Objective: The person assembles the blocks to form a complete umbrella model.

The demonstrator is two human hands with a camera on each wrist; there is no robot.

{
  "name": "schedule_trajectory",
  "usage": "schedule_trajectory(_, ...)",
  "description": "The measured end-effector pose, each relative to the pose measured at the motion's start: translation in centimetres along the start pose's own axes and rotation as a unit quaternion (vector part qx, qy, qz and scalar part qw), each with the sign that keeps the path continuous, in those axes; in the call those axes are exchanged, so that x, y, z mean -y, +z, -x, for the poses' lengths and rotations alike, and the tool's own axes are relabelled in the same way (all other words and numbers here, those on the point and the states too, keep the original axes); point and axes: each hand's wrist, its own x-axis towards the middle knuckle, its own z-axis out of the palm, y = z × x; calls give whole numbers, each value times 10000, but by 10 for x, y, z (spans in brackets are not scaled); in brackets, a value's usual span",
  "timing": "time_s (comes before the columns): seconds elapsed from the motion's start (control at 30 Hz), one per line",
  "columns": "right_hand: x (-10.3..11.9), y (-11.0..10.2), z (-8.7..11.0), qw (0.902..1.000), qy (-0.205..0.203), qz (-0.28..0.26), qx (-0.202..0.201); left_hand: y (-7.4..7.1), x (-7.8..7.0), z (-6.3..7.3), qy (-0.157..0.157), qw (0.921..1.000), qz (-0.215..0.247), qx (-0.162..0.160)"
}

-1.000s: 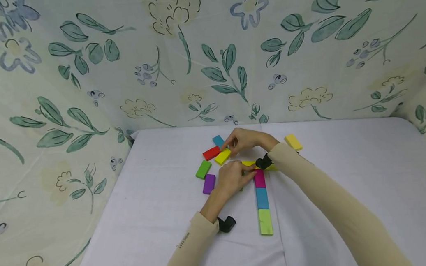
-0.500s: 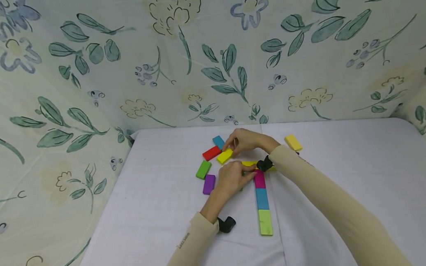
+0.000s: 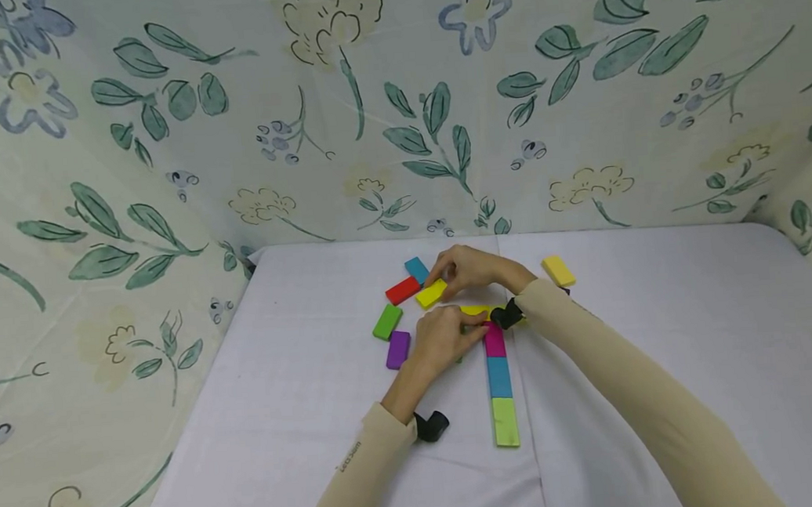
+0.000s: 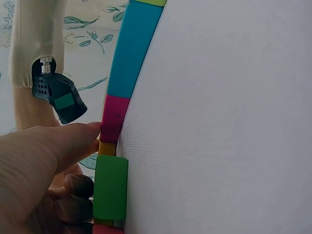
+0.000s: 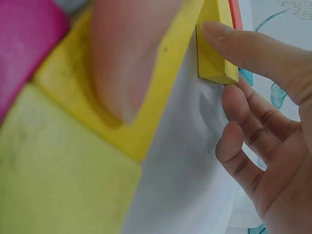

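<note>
My right hand (image 3: 469, 269) pinches a yellow block (image 3: 432, 294) between thumb and fingers at the far side; in the right wrist view its thumb lies on this yellow block (image 5: 213, 48). My left hand (image 3: 447, 337) reaches over the table with thumb and index finger near each other. One of its fingertips presses on another yellow block (image 3: 474, 311) beside the pink block (image 3: 495, 341). In the left wrist view the thumb touches the pink block (image 4: 114, 117), and the lower fingers lie curled beside a green block (image 4: 110, 187). Blue (image 3: 499, 378) and light green (image 3: 506, 423) blocks continue the row towards me.
Left of the hands lie loose blue (image 3: 416, 269), red (image 3: 403, 290), green (image 3: 387, 322) and purple (image 3: 398, 350) blocks. A pale yellow block (image 3: 559, 270) lies beyond the right forearm. White cloth covers the table (image 3: 304, 418); a floral curtain (image 3: 396, 105) hangs behind.
The yellow block in my right hand has slid slightly right and away from me, turning a little. My left hand and the block row have stayed put.
</note>
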Motion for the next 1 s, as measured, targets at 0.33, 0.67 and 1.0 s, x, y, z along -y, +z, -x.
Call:
schedule_trajectory(0.33,-7,-15,11,9985,122,21,-535,0,-2,-1,-5,9999,-109,-51)
schedule_trajectory(0.67,-33,-45,44,9808,531,-26,-1876,0,-5,1,-254,9995,-170,5)
schedule_trajectory(1.0,-72,-62,84,9579,1348,150,-2531,3,-4,1,-270,9995,-131,-57)
